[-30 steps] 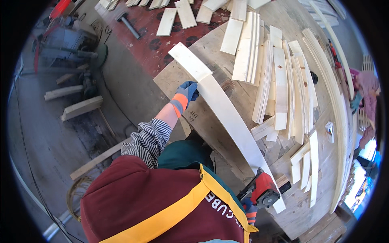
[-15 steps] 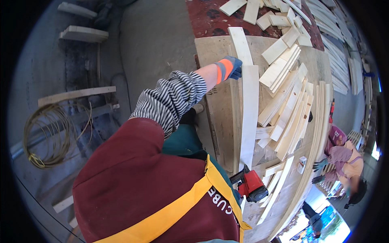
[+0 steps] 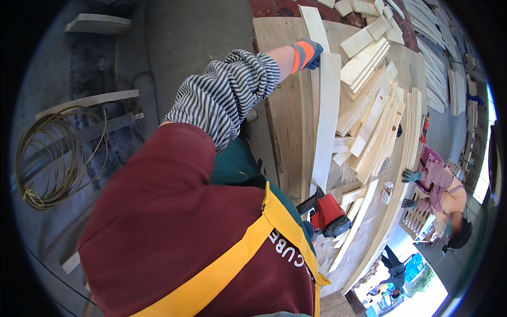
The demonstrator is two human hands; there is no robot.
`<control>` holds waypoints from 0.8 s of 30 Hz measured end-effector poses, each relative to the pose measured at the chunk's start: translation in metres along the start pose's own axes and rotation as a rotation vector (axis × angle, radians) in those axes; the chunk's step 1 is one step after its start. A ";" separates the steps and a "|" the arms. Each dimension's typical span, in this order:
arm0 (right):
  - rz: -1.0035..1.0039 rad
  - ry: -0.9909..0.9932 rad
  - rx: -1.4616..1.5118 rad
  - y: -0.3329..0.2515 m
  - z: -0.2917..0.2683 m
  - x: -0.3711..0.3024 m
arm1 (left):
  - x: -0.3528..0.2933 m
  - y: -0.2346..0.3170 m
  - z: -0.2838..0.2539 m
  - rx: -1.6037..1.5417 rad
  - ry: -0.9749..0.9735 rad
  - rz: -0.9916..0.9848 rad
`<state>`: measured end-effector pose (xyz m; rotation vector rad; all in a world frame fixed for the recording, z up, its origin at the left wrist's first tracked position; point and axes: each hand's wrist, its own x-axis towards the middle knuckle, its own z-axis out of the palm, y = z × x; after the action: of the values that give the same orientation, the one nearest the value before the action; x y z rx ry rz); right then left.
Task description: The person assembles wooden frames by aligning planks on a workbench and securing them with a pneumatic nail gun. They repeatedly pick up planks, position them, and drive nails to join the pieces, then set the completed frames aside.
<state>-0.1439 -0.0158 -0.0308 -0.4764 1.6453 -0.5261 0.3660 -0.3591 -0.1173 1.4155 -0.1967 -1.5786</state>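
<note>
A worker's left hand (image 3: 311, 54) curls at the left edge of a long pale board (image 3: 325, 116) on the tabletop (image 3: 279, 39), its grip's firmness unclear; the right hand (image 3: 310, 229), mostly hidden, appears closed around a red power tool (image 3: 328, 212). A loose left hold could let the board skew.

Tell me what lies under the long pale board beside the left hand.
Wooden tabletop shows to either side of the long board; whatever lies directly beneath it is covered and cannot be seen.

The sleeve (image 3: 224, 92) is striped, the tool (image 3: 328, 213) red-black.
</note>
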 end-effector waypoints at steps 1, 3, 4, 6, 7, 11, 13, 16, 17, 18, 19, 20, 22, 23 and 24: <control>0.004 0.002 0.000 0.000 0.003 -0.002 | -0.006 0.003 0.001 0.017 0.027 -0.011; -0.044 -0.017 -0.112 0.000 0.005 -0.013 | -0.014 0.005 0.009 0.010 -0.001 0.010; -0.094 -0.069 -0.200 -0.001 0.001 -0.010 | -0.015 0.007 0.005 0.001 -0.010 0.029; -0.162 -0.105 -0.256 0.005 0.000 -0.007 | -0.014 0.007 -0.006 -0.011 -0.036 0.060; -0.197 -0.122 -0.283 0.008 0.001 -0.006 | -0.017 0.009 -0.010 -0.009 -0.021 0.055; -0.054 -0.113 -0.067 -0.004 0.021 -0.006 | -0.008 0.007 -0.020 -0.049 -0.045 0.072; -0.109 -0.214 -0.117 0.006 0.019 -0.012 | 0.012 0.005 -0.014 -0.048 -0.145 0.102; -0.283 -0.141 -0.310 0.008 0.011 -0.020 | 0.037 -0.001 -0.053 0.019 -0.256 0.042; -0.161 -0.086 -0.190 0.001 0.010 -0.023 | 0.055 -0.004 -0.074 0.005 -0.253 -0.003; -0.070 -0.026 -0.092 -0.017 0.018 -0.019 | 0.080 -0.003 -0.109 -0.037 -0.218 -0.030; -0.030 -0.030 -0.053 -0.023 0.022 -0.005 | 0.104 -0.009 -0.140 -0.043 -0.158 -0.077; -0.067 0.008 -0.109 -0.022 0.024 0.005 | 0.122 -0.014 -0.161 -0.030 -0.083 -0.129; -0.116 0.089 -0.148 0.001 0.016 -0.001 | 0.143 -0.034 -0.170 0.012 0.030 -0.243; -0.151 0.122 -0.139 0.019 0.014 -0.005 | 0.151 -0.039 -0.176 0.019 0.046 -0.259; -0.180 0.141 -0.145 0.025 0.011 -0.006 | 0.157 -0.031 -0.168 -0.041 -0.046 -0.218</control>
<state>-0.1321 0.0074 -0.0423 -0.7133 1.7937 -0.5864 0.5125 -0.3792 -0.2965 1.4078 -0.0371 -1.7837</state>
